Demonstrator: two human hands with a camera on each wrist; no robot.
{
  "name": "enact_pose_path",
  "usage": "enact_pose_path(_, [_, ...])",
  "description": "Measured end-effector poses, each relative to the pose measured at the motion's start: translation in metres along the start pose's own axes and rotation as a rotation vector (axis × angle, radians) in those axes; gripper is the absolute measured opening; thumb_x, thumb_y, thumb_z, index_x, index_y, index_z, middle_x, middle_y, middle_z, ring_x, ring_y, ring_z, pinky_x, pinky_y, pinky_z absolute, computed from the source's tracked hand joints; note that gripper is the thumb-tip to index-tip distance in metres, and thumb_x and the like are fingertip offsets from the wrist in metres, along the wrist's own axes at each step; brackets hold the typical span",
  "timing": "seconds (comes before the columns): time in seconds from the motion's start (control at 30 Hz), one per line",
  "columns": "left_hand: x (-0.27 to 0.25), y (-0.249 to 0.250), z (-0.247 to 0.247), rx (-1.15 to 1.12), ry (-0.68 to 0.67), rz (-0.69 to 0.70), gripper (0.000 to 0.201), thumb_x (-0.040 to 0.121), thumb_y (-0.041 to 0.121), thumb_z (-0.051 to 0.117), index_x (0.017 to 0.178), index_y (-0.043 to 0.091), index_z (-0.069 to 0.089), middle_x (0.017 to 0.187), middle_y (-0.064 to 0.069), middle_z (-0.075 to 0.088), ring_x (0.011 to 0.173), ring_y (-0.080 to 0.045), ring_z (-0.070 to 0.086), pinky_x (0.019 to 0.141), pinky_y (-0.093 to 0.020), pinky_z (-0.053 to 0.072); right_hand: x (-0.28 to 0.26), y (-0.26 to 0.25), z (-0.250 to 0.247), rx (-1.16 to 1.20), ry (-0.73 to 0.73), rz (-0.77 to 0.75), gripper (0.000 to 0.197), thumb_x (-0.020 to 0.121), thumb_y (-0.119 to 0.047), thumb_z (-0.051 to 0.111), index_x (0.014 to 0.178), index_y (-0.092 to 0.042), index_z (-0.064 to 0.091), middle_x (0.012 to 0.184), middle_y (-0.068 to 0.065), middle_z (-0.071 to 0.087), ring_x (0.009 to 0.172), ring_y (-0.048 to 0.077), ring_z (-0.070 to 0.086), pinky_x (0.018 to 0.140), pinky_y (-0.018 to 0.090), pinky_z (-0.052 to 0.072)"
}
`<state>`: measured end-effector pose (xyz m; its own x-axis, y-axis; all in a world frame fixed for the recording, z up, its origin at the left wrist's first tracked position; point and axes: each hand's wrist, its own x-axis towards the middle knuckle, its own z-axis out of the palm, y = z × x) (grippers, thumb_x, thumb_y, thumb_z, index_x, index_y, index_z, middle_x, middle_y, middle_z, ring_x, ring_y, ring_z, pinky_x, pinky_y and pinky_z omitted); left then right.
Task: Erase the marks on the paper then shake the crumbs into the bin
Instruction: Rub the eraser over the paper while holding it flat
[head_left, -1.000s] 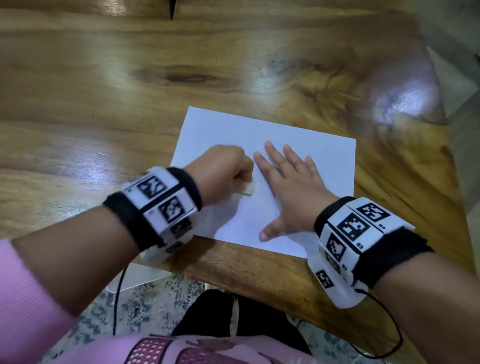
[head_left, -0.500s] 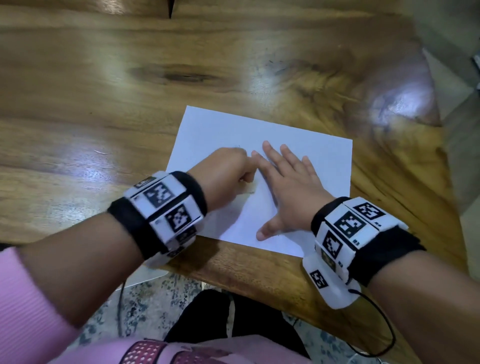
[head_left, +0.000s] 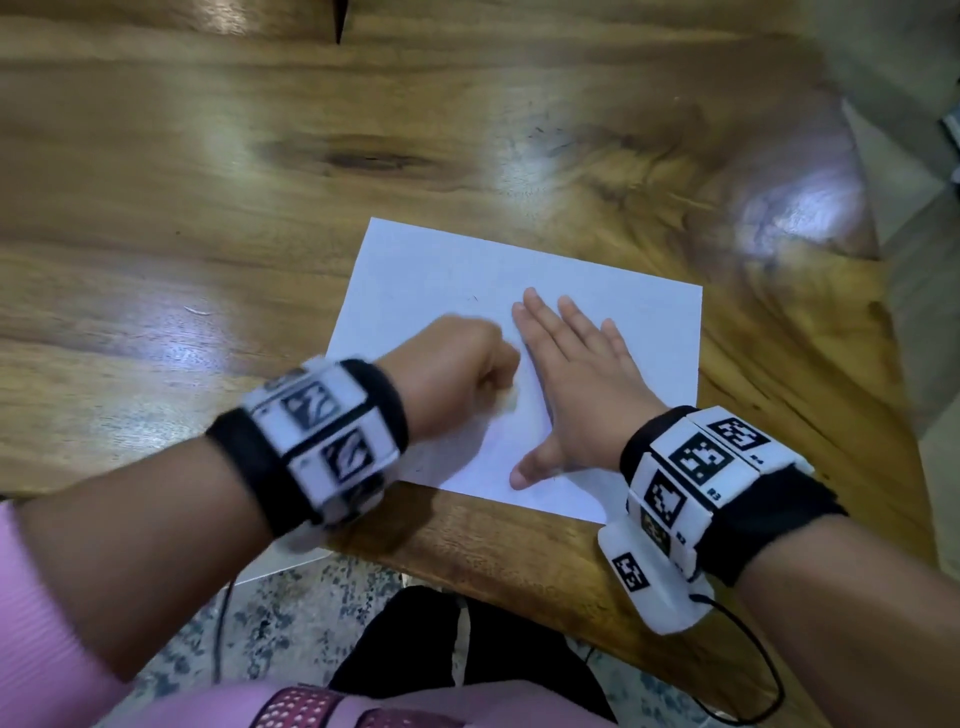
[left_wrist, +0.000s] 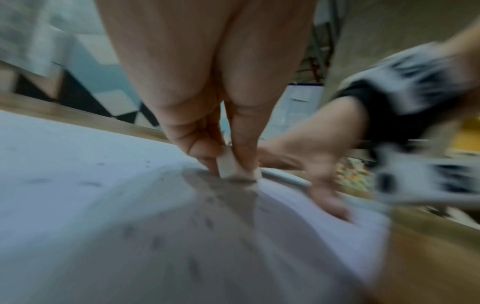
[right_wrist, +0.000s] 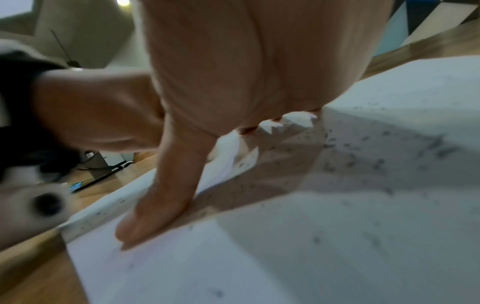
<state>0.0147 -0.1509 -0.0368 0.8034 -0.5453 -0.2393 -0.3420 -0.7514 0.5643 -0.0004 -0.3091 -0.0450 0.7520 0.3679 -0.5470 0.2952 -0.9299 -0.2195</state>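
Observation:
A white sheet of paper lies on the wooden table near its front edge. My left hand is curled and pinches a small white eraser whose end presses on the paper; the hand is blurred. My right hand lies flat on the sheet with fingers straight and thumb spread, holding it down. Dark eraser crumbs are scattered over the paper. No bin is in view.
The wooden table stretches far and left of the sheet. Its front edge runs just below the paper, with speckled floor and dark shoes beneath. The table's right corner lies at the upper right.
My left hand with the eraser has rubbed back and forth beside the right hand's forefinger and is blurred now. The right hand stays flat on the sheet.

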Motion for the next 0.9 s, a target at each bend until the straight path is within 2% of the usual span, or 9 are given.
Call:
enact_pose_path(0.1, [-0.029, -0.001, 0.008, -0.004, -0.162, 0.028, 0.01, 0.077, 0.019, 0.064, 0.069, 0.014, 0.062, 0.074, 0.002, 0.054, 0.073, -0.018, 0.053, 0.066, -0.022, 0.034, 0.0, 0.0, 0.001, -0.005, -0.005, -0.001, 0.149, 0.049, -0.066, 0.08, 0.145, -0.024, -0.026, 0.15, -0.012, -0.036, 0.139, 0.014, -0.03, 0.114, 0.043, -0.015])
enact_pose_path(0.3, [0.02, 0.006, -0.007, 0.04, -0.005, -0.002, 0.002, 0.078, 0.01, 0.059, 0.077, 0.009, 0.059, 0.074, -0.001, 0.047, 0.074, -0.021, 0.047, 0.062, -0.026, 0.027, -0.001, -0.001, -0.001, -0.025, -0.013, 0.003, 0.146, 0.05, -0.066, 0.078, 0.147, -0.023, -0.023, 0.15, -0.012, -0.036, 0.139, 0.015, -0.03, 0.115, 0.045, -0.013])
enact_pose_path(0.43, [-0.02, -0.006, -0.001, 0.034, -0.099, 0.058, 0.01, 0.076, 0.008, 0.059, 0.066, 0.011, 0.057, 0.074, -0.002, 0.049, 0.069, -0.02, 0.048, 0.06, -0.026, 0.03, -0.001, -0.002, -0.002, -0.007, -0.025, 0.012, 0.148, 0.05, -0.065, 0.079, 0.145, -0.024, -0.027, 0.15, -0.013, -0.036, 0.139, 0.013, -0.031, 0.115, 0.045, -0.013])
enact_pose_path(0.5, [-0.045, -0.016, 0.002, -0.017, -0.171, 0.042, 0.011, 0.076, 0.009, 0.06, 0.065, 0.011, 0.058, 0.074, 0.001, 0.049, 0.068, -0.016, 0.05, 0.059, -0.016, 0.033, -0.001, -0.002, -0.001, -0.011, -0.029, 0.014, 0.148, 0.051, -0.065, 0.079, 0.145, -0.024, -0.027, 0.149, -0.012, -0.037, 0.139, 0.014, -0.032, 0.115, 0.045, -0.014])
enact_pose_path(0.53, [-0.048, -0.02, 0.001, -0.028, -0.167, 0.033, 0.01, 0.075, 0.009, 0.06, 0.065, 0.012, 0.06, 0.074, 0.002, 0.049, 0.068, -0.014, 0.05, 0.059, -0.01, 0.032, -0.001, -0.002, -0.001, -0.012, -0.028, 0.015, 0.147, 0.051, -0.065, 0.079, 0.145, -0.024, -0.028, 0.149, -0.012, -0.037, 0.138, 0.014, -0.032, 0.114, 0.045, -0.015])
enact_pose_path(0.6, [-0.035, -0.024, -0.005, -0.027, -0.074, 0.016, 0.006, 0.074, 0.009, 0.062, 0.068, 0.011, 0.063, 0.074, 0.003, 0.049, 0.068, -0.015, 0.049, 0.059, -0.008, 0.032, -0.001, -0.003, -0.002, -0.014, -0.03, 0.008, 0.145, 0.053, -0.064, 0.079, 0.145, -0.027, -0.027, 0.149, -0.011, -0.038, 0.138, 0.015, -0.033, 0.113, 0.045, -0.017])
enact_pose_path(0.7, [-0.001, -0.022, -0.018, 0.049, 0.039, -0.063, 0.005, 0.075, 0.013, 0.066, 0.078, 0.009, 0.065, 0.077, 0.001, 0.05, 0.073, -0.017, 0.046, 0.055, -0.023, 0.024, 0.0, -0.006, 0.0, -0.019, -0.036, 0.003, 0.142, 0.053, -0.064, 0.078, 0.143, -0.035, -0.028, 0.148, -0.009, -0.04, 0.136, 0.018, -0.036, 0.11, 0.048, -0.019])
enact_pose_path(0.77, [0.006, -0.022, -0.018, 0.063, 0.056, -0.08, 0.005, 0.076, 0.014, 0.065, 0.078, 0.01, 0.064, 0.077, 0.0, 0.05, 0.072, -0.017, 0.045, 0.054, -0.025, 0.023, 0.001, -0.007, 0.001, -0.017, -0.037, 0.012, 0.141, 0.052, -0.067, 0.077, 0.142, -0.039, -0.028, 0.147, -0.008, -0.041, 0.135, 0.019, -0.038, 0.11, 0.049, -0.02])
enact_pose_path(0.9, [-0.037, -0.027, -0.004, -0.015, 0.056, -0.036, 0.019, 0.076, 0.016, 0.067, 0.061, 0.01, 0.056, 0.066, 0.002, 0.045, 0.058, -0.014, 0.042, 0.057, -0.008, 0.032, 0.001, -0.006, 0.002, 0.006, -0.036, 0.014, 0.14, 0.052, -0.069, 0.076, 0.143, -0.039, -0.026, 0.147, -0.008, -0.041, 0.135, 0.019, -0.039, 0.11, 0.049, -0.021])
